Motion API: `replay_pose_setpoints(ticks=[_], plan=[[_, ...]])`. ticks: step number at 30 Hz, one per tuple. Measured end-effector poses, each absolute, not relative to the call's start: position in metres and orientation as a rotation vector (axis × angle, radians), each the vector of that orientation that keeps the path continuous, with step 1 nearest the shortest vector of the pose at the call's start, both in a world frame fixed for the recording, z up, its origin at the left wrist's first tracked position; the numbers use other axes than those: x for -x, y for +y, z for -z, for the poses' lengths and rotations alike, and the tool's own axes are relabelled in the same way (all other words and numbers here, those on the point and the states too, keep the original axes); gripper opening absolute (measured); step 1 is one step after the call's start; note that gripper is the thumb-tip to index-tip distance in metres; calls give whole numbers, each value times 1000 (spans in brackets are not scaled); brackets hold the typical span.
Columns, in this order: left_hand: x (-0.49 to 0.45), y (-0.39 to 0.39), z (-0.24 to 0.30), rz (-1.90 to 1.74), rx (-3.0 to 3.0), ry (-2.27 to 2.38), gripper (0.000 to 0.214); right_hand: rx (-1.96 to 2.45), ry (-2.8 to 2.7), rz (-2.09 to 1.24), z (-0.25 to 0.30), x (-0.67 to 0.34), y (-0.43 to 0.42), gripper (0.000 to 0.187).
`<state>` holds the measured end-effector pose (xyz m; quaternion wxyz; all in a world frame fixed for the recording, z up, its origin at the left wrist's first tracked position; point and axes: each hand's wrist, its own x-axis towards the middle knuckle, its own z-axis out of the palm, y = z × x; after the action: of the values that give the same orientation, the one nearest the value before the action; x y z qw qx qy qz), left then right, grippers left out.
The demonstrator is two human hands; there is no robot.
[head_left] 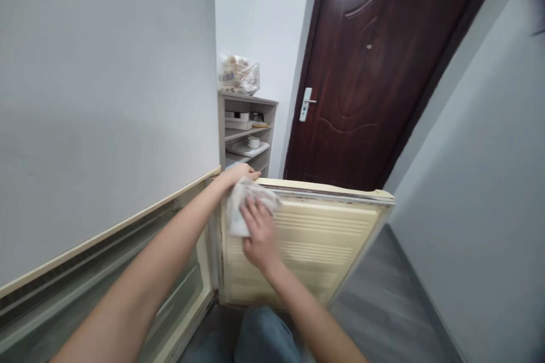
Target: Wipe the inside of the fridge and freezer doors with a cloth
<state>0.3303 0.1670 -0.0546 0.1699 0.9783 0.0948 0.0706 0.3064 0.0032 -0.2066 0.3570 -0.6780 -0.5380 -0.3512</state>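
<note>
Against the left wall, a fridge (pixel 128 261) stands open. Left hand (pixel 240 173) curls over the top corner of the fridge door (pixel 323 238). Right hand (pixel 258 235) lies flat, fingers spread, pressing a cloth (pixel 236 210) on its inner panel. Shelf unit (pixel 247 125) behind, dark entry door (pixel 366 68) right.

Right hand (pixel 259 235) pressing cloth (pixel 244 204) on open fridge door (pixel 323 238), left hand (pixel 238 173) gripping top edge

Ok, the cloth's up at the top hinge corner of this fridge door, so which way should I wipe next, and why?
Probably slide the cloth rightward along the top strip of the fridge door. Your right hand presses it flat at the hinge-side corner, your left hand rests on the top edge there, and the strip to the right looks darkly speckled.
</note>
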Motion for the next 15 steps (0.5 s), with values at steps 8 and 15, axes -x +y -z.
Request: replay_pose_setpoints(ticks=[8, 15], plan=[[-334, 178, 50, -73, -2842, 258, 57, 2059, -1489, 862, 185, -289, 62, 70], [-328, 180, 53, -176, -2895, 181, 61, 2081, -1421, 964, 181, -296, 53, 54]])
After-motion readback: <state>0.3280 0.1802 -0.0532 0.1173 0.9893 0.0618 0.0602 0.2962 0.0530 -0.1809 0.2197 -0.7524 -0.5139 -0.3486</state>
